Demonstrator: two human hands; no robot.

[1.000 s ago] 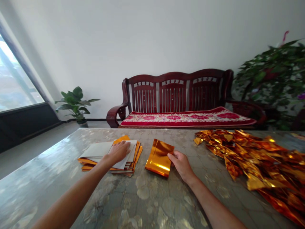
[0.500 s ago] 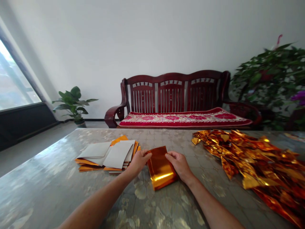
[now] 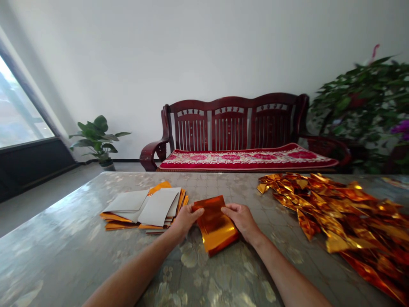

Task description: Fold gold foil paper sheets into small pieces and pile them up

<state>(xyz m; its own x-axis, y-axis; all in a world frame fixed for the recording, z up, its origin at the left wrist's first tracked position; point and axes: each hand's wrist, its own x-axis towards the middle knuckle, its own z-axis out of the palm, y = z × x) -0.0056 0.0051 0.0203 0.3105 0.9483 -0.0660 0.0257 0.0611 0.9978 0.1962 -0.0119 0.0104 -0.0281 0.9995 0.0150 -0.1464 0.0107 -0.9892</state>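
Note:
A folded gold foil sheet (image 3: pixel 214 225) lies on the table in front of me. My left hand (image 3: pixel 186 220) pinches its left edge and my right hand (image 3: pixel 241 219) pinches its right edge, fingers closed on the foil. To the left lies a stack of foil sheets (image 3: pixel 147 208), grey backs up with orange edges showing. A heap of crumpled gold foil pieces (image 3: pixel 338 213) spreads over the right side of the table.
The table (image 3: pixel 79 238) has a glossy floral-patterned top. Beyond it stands a dark red wooden bench (image 3: pixel 236 132) with a red floral cushion. A potted plant (image 3: pixel 99 138) is by the window at left, a large leafy plant (image 3: pixel 367 102) at right.
My left hand left the stack and took the left edge of the gold sheet. The sheet came down flat and a little nearer to me, held in both hands.

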